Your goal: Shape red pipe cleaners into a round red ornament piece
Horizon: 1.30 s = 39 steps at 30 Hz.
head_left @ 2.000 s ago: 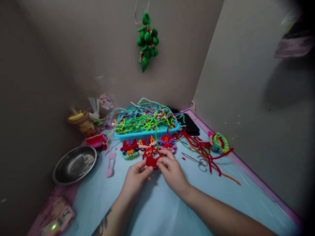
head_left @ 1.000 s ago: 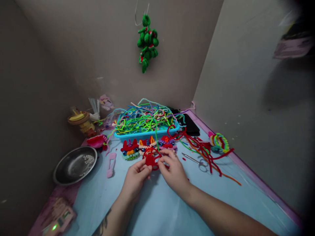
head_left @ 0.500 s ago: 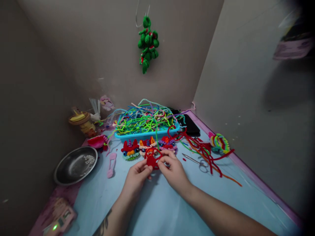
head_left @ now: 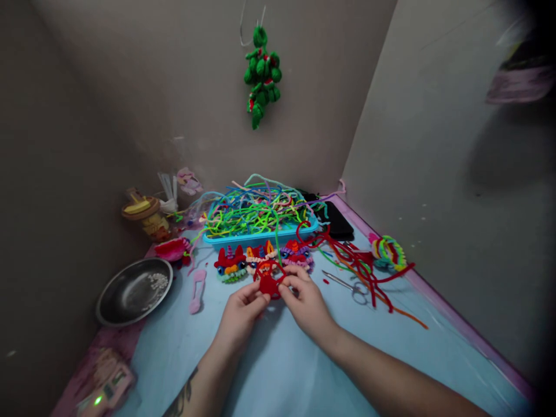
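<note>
Between my two hands is a red pipe-cleaner piece [head_left: 269, 284], with a dense part low down and open loops above. My left hand [head_left: 245, 307] pinches its left side between thumb and fingers. On the opposite edge, my right hand [head_left: 302, 292] is closed with thumb and forefinger on the red strand. Just behind stand three colourful pipe-cleaner figures: a red one with an orange and mint front [head_left: 230, 265], an orange and cream one [head_left: 260, 253] partly hidden by the red loops, and a purple and red one [head_left: 296, 255].
A blue basket [head_left: 260, 238] heaped with pipe cleaners stands behind. Scissors [head_left: 345, 284] and loose red pipe cleaners [head_left: 365, 272] lie right. On the left are a metal bowl [head_left: 130, 301] of white beads, a pink hair clip [head_left: 197, 291] and a device with a green light [head_left: 108, 388].
Both hands stay in nearly the same place. The red piece has shifted very slightly, and the left fingertips have moved a little against it.
</note>
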Each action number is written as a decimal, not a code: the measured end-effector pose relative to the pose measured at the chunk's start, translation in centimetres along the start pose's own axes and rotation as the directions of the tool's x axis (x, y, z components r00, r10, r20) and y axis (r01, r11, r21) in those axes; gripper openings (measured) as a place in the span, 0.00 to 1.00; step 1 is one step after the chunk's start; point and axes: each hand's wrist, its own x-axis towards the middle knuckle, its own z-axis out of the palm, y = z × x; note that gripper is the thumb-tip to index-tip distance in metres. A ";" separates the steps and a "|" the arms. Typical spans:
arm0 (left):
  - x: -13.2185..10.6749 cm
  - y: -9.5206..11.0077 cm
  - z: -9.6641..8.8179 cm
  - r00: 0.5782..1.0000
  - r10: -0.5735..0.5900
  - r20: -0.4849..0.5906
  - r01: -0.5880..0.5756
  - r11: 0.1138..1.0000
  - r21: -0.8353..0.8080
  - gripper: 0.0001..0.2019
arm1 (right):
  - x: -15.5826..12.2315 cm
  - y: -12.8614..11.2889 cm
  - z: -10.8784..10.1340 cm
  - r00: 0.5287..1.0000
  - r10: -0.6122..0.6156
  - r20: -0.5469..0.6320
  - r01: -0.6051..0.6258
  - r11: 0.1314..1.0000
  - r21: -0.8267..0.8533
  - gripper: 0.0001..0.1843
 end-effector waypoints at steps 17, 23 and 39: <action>0.1 -0.1 0.0 1.000 -0.007 0.017 0.008 0.999 -0.048 0.19 | -0.4 -0.1 0.0 0.997 -0.049 0.052 0.052 0.997 -0.054 0.12; 0.2 -0.9 0.1 0.991 0.097 -0.095 -0.096 0.995 0.020 0.19 | -0.7 -0.6 0.1 0.994 -0.052 0.096 0.065 0.989 -0.132 0.08; 0.1 -0.5 -0.2 0.994 0.110 -0.019 -0.108 0.992 0.066 0.17 | -0.5 -1.3 -0.2 0.996 0.071 0.060 -0.072 0.997 0.009 0.06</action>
